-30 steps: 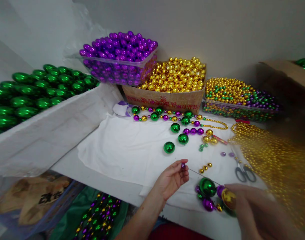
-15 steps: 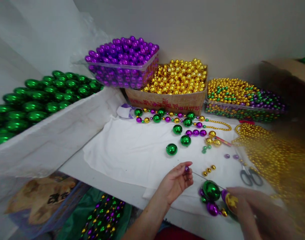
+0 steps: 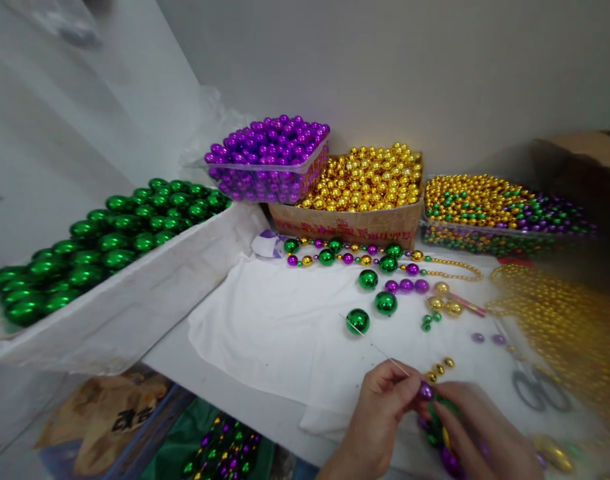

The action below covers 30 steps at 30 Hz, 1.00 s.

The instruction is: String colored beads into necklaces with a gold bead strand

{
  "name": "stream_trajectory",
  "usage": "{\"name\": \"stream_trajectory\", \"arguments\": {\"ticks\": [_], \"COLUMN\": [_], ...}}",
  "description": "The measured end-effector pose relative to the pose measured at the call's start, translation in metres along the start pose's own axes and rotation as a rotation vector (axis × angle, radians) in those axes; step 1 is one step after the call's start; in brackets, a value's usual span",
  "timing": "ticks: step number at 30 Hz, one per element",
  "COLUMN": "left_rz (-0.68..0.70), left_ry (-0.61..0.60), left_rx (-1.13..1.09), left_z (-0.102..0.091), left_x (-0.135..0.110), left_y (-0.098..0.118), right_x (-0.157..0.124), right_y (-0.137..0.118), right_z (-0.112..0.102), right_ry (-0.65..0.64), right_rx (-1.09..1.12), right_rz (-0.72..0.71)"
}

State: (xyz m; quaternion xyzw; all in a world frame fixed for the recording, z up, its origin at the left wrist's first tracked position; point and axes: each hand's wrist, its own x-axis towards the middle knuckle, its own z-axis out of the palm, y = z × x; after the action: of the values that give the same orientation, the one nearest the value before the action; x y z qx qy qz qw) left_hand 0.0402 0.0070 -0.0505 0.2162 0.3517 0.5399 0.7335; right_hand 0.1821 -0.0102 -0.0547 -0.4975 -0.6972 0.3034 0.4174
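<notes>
My left hand point(image 3: 377, 417) is closed in a pinch on a thin thread point(image 3: 399, 367), whose free end runs up and left across a large green bead point(image 3: 358, 323). Right at its fingertips sits a shiny purple bead point(image 3: 425, 391). My right hand point(image 3: 489, 427), blurred, is closed around a bead strand point(image 3: 452, 460) of green and purple beads, and its fingers partly hide them. Just beyond the fingertips lie small gold beads point(image 3: 439, 369). Farther off on the white cloth point(image 3: 265, 320) are two more large green beads, a row of purple beads point(image 3: 407, 286) and gold beads point(image 3: 435, 305).
A finished-looking bead necklace point(image 3: 348, 258) lies along the back. Behind it stand a purple-bead tub point(image 3: 265, 183), a gold-bead carton point(image 3: 345, 223) and a mixed-bead tub point(image 3: 475, 239). A white foam box point(image 3: 135, 313) of green beads is left. Scissors point(image 3: 539, 389) and gold chains point(image 3: 559, 327) lie right.
My two hands were apart with thread stretched between them; now they meet at the purple bead. The view has shifted, so the table's things sit lower and farther right.
</notes>
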Motion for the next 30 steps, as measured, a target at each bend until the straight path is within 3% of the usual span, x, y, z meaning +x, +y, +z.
{"name": "stream_trajectory", "arguments": {"ticks": [2,5,10,13,17,21,24,27,30], "left_rz": [0.056,0.166,0.276,0.187,-0.016,-0.094,-0.083,-0.088,-0.113], "left_ry": [0.023,0.054,0.000,0.003,0.028,0.010,0.015,0.001,-0.069], "left_rx": [0.107,0.300,0.475,0.327,0.069,0.008,0.004,0.014,0.136], "left_z": [-0.001,-0.002,0.000,0.003,0.007,0.012,0.018,0.022,0.015], "left_x": [0.002,0.002,0.001,0.003,0.009,0.017,0.020,0.019,0.017], "left_y": [0.002,0.007,0.014,0.011,0.002,-0.001,0.001,0.000,-0.002], "right_x": [0.002,0.005,0.012,0.014,0.013,0.012,0.012,0.012,0.011], "right_y": [0.002,-0.002,-0.015,-0.021,-0.025,-0.027,-0.028,-0.025,-0.021], "right_z": [-0.002,-0.001,-0.005,-0.010,-0.012,-0.008,-0.006,-0.009,-0.020], "right_ry": [-0.023,0.045,0.048,0.042,0.202,0.255,0.275,0.298,0.383], "right_rx": [-0.022,-0.062,-0.040,0.141,0.398,0.596,0.510,0.342,0.244], "right_rz": [0.015,0.019,0.047,0.189,0.467,0.625,0.557,0.385,0.316]}}
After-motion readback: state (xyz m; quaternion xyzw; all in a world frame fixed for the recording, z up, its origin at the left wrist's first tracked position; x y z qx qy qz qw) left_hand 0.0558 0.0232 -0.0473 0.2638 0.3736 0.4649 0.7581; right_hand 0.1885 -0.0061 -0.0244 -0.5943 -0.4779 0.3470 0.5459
